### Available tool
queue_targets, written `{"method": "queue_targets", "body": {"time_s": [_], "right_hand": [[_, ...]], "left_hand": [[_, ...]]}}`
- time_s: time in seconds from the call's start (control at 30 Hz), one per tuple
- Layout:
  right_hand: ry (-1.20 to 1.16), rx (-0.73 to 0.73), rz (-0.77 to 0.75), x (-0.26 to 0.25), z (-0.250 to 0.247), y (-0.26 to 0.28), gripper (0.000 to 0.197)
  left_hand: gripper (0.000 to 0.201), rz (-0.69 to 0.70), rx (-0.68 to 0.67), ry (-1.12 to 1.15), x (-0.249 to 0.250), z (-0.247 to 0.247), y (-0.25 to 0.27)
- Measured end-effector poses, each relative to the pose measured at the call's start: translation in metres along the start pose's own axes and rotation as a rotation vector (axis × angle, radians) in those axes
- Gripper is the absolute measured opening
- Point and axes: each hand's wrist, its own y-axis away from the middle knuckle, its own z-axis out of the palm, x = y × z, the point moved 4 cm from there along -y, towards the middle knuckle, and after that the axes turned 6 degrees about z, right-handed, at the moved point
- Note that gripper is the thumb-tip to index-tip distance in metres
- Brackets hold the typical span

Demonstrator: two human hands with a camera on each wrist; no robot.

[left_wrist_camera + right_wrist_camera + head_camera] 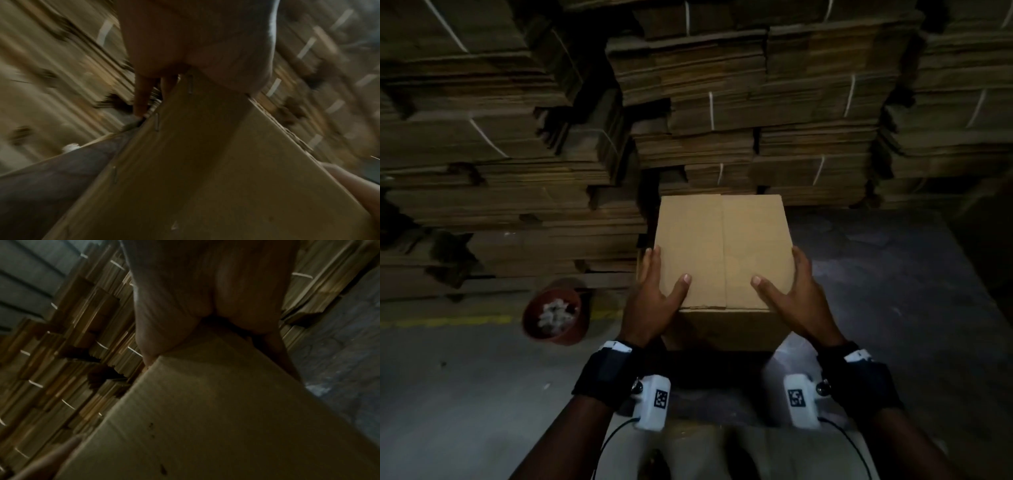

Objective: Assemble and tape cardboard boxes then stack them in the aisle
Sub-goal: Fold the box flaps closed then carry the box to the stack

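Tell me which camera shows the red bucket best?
The head view: the red bucket stands whole on the floor left of the cardboard box, with white bits inside. The left and right wrist views are blurry and show only box and stacked cardboard, no bucket.

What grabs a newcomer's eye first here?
The closed cardboard box at center, gripped from both sides by the left hand and right hand, thumbs on top. Behind it rise strapped bundles of flat cardboard; a reddish pot sits on the floor at left.
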Motion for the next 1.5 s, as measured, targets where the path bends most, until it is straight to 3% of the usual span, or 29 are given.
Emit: {"method": "queue_targets", "body": {"time_s": [0.07,0.23,0.5,0.6,0.7,0.83,0.9,0.97,1.0,1.07,1.13,1.2,1.27,1.33,1.4,1.5], "right_hand": [[0.067,0.038,-0.032,-0.004,0.001,0.001,0.088],[0.335,0.044,-0.078,-0.003,0.0,0.001,0.114],[0.435,-0.195,-0.201,-0.013,-0.01,0.004,0.153],[0.442,-0.184,-0.2,-0.011,-0.011,0.008,0.153],[0.406,-0.112,-0.217,-0.009,-0.014,0.013,0.14],[0.196,-0.069,-0.261,-0.003,-0.02,0.016,0.121],[0.078,-0.026,-0.282,-0.002,-0.026,0.021,0.11],[-0.025,0.126,-0.294,-0.001,-0.033,0.031,0.103],[-0.09,0.219,-0.284,-0.001,-0.036,0.036,0.099],[-0.194,0.416,-0.243,0.004,-0.042,0.045,0.08],[-0.216,0.591,-0.198,0.009,-0.052,0.049,0.063],[-0.082,0.694,-0.144,0.011,-0.064,0.047,0.066],[0.35,0.751,-0.106,0.007,-0.07,0.041,0.067],[0.686,0.741,-0.001,-0.002,-0.073,0.034,0.064],[0.876,0.683,0.08,-0.017,-0.08,0.026,0.067],[0.902,0.451,0.203,-0.014,-0.09,-0.004,0.067]], "left_hand": [[0.098,0.037,-0.016,-0.01,-0.004,-0.001,-0.004],[0.108,0.133,-0.046,-0.062,-0.008,-0.002,-0.006],[0.151,0.118,-0.29,-0.052,-0.008,-0.012,-0.004],[0.154,0.108,-0.319,-0.044,-0.006,-0.012,-0.001],[0.14,0.085,-0.26,-0.037,-0.001,-0.014,0.004],[0.118,0.116,-0.114,0.04,0.004,-0.019,0.017],[0.103,0.086,-0.031,0.223,0.006,-0.019,0.024],[0.08,-0.041,0.135,0.44,0.006,-0.022,0.031],[0.074,-0.077,0.242,0.419,0.008,-0.025,0.036],[0.071,-0.062,0.464,0.272,0.014,-0.035,0.048],[0.057,0.05,0.695,0.244,0.022,-0.049,0.056],[0.064,0.174,0.892,0.163,0.021,-0.061,0.058],[0.07,0.106,0.976,-0.088,0.014,-0.069,0.056],[0.057,-0.054,0.877,-0.393,0.016,-0.071,0.054],[0.036,-0.089,0.664,-0.553,0.016,-0.066,0.046],[0.036,-0.087,0.355,-0.599,0.012,-0.053,0.036]]}}
